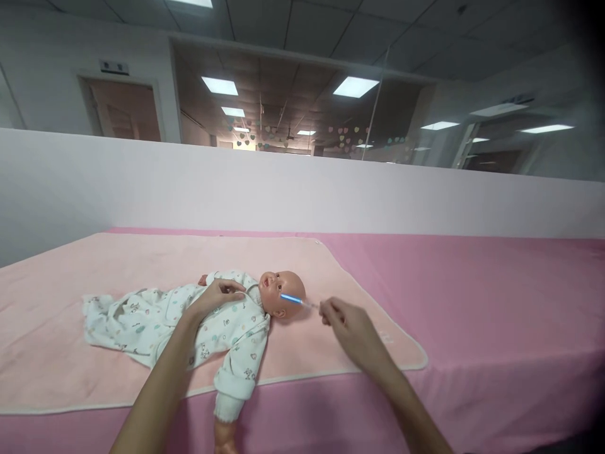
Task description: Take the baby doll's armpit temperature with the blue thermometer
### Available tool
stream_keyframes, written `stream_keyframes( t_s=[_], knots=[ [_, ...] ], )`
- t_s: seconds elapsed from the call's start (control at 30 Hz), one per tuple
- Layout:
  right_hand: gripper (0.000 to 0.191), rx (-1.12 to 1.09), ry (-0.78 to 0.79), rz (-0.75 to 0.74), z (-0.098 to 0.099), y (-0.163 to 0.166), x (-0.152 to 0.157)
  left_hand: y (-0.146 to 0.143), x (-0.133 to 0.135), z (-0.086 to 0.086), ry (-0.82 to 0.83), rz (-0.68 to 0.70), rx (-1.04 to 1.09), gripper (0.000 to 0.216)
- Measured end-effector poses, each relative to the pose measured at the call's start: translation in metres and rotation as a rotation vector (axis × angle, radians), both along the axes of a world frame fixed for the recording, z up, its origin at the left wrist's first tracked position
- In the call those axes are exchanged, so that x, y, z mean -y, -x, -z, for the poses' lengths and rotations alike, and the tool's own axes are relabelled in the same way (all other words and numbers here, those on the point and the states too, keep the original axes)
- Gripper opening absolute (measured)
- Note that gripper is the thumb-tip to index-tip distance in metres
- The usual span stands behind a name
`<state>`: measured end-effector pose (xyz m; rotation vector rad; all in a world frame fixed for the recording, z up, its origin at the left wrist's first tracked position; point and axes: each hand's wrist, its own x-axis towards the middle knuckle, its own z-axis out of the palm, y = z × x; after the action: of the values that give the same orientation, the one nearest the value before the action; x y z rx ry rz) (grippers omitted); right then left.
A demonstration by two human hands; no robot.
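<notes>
Door sign, far left: too small to read. Doll on its back on mat, head to the right. Left hand on its chest; can't tell if fingers grip. Blue-ended stick at doll's head, tail pinched in right hand. Lettering on mat beside right wrist: faint, unreadable.

Doll head, 6 o'clock: smooth, plastic-looking, faint sheen. Doll suit, 7 o'clock: soft matt cloth, wrinkled. Stick, 6 o'clock: glossy, plastic-looking. Mat, 8 o'clock: matt cloth, bound edge. Table cover, 4 o'clock: smooth cloth. Partition, centre: smooth, matt. Window, 12 o'clock: glossy glass.
</notes>
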<state>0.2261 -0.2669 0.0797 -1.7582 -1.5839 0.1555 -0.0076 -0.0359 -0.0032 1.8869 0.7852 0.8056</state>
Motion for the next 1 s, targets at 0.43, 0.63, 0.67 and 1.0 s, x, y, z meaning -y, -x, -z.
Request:
stream_keyframes(
  t_s=[0.43,0.63,0.67,1.0],
  knots=[
    [0.051,-0.427,-0.100,-0.510,-0.077,0.065,-0.072,0.001,0.004,-0.006,-0.045,0.037,0.029,0.036],
    [0.046,-0.022,0.004,-0.415,-0.082,0.075,-0.089,0.001,0.004,-0.009,-0.002,0.041,0.082,0.033],
    [0.046,-0.082,0.026,-0.448,-0.087,0.074,-0.091,0.002,0.004,-0.009,0.000,0.041,0.087,0.032],
    [0.053,-0.482,-0.073,-0.442,-0.058,0.047,-0.110,0.006,0.006,-0.010,-0.007,-0.003,0.105,0.031]
  ],
)
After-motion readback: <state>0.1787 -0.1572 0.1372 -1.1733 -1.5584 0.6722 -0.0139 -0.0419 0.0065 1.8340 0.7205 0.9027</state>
